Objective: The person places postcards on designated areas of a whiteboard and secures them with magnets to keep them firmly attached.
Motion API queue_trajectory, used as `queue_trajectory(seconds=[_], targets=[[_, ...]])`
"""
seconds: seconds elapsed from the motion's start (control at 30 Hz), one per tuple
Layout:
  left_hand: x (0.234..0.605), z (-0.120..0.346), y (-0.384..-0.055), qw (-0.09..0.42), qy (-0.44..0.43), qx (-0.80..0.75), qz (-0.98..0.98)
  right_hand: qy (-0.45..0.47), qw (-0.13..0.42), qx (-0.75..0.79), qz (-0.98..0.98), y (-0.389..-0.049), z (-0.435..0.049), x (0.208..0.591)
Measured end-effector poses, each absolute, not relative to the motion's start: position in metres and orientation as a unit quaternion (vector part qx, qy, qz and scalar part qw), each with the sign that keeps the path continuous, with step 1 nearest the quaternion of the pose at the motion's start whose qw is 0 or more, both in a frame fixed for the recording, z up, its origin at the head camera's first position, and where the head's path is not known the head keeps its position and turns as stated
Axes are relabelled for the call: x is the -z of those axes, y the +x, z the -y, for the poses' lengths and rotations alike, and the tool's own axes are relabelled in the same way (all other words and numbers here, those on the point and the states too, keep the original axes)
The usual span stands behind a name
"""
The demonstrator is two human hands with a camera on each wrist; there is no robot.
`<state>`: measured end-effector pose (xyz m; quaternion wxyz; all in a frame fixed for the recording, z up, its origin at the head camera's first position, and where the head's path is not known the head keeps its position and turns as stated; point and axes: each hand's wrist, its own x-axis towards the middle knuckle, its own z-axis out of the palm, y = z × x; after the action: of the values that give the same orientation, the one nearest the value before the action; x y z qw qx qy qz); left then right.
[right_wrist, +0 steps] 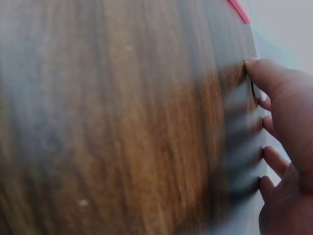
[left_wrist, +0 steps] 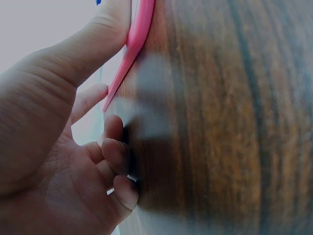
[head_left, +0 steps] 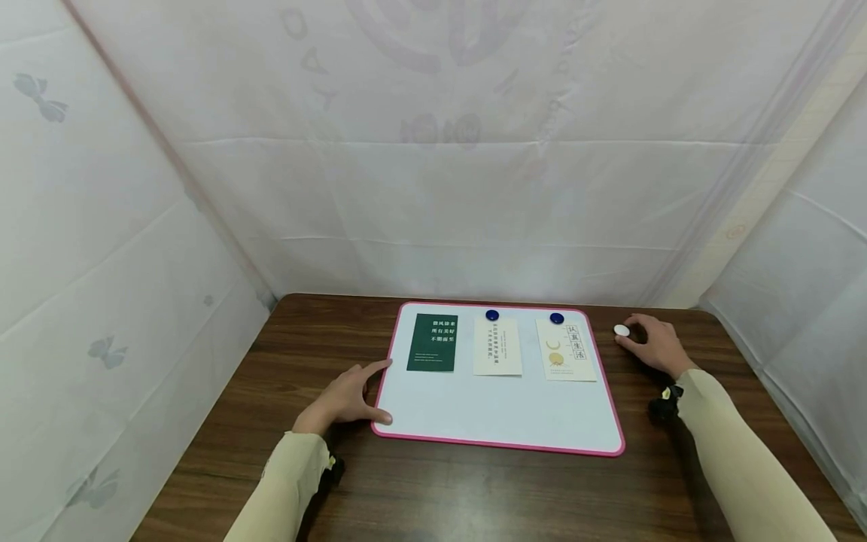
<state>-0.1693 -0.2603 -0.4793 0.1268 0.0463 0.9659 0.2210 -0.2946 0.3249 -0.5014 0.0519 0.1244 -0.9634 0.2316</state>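
Note:
A whiteboard [head_left: 501, 414] with a pink rim lies flat on the wooden table. My left hand [head_left: 345, 395] is at its left side, thumb on the lower-left corner and index fingertip at the left edge; the other fingers rest on the table in the left wrist view. To the right of the board, my right hand [head_left: 653, 342] has thumb and index fingertip at opposite edges of a round white magnet [head_left: 621, 330]. On the board lie a green card [head_left: 432, 354], a cream card [head_left: 497, 354] under a blue magnet [head_left: 492, 315], and a moon-printed card [head_left: 558, 365] under another blue magnet [head_left: 557, 318].
Dark wooden table [head_left: 474, 497] surrounds the board. White cloth [head_left: 433, 196] hangs behind the table and along both sides. Dark straps with wrist cameras sit at both cuffs.

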Motion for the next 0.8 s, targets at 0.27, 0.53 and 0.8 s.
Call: queue_trajectory(seconds=[0.27,0.53,0.8], targets=[[0.4768,0.2602,-0.1671,0.126,0.045,-0.217,-0.967,0.121,0.078,-0.225,0.964,-0.2971,-0.3193,0.5021],[0.4764,0.2594,-0.1659,0.128,0.042,-0.220,-0.966,0.110,0.070,-0.234,0.963,-0.2973,-0.3189,0.5035],[0.4757,0.2595,-0.1660,0.128,0.043,-0.221,-0.966,0.106,0.074,-0.241,0.962,-0.2971,-0.3202,0.5051]])
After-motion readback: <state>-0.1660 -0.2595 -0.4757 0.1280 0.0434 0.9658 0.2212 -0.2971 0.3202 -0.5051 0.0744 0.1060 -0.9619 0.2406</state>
